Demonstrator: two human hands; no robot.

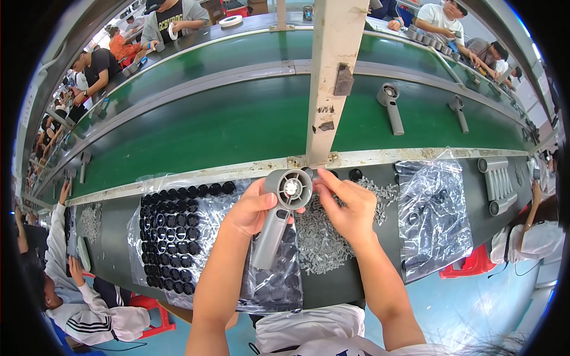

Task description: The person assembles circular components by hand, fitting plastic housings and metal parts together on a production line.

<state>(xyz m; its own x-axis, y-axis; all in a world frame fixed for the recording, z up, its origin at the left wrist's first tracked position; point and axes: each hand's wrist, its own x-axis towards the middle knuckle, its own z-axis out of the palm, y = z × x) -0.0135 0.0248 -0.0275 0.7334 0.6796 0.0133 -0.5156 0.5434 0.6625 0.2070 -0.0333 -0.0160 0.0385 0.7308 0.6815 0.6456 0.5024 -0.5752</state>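
A grey handheld fan (272, 236) is upright in my left hand (252, 209), its handle slanting down toward me. My left fingers wrap behind its round head, and the thumb lies at the head's left edge. My right hand (351, 209) is at the right side of the fan head, with index finger and thumb bent close to its rim. A small dark round piece shows by the right fingertip; whether the fingers pinch it is unclear. Below the hands lies a heap of small grey parts (323, 243). To the left, black round caps (178, 219) stand in rows on clear plastic.
A clear plastic bag (436, 225) lies right of the heap. Beyond the bench runs a green conveyor (237, 118) carrying fans (392, 113); a white post (332, 77) rises before it. More grey fans (499, 185) lie at the far right. Other people work on both sides and across.
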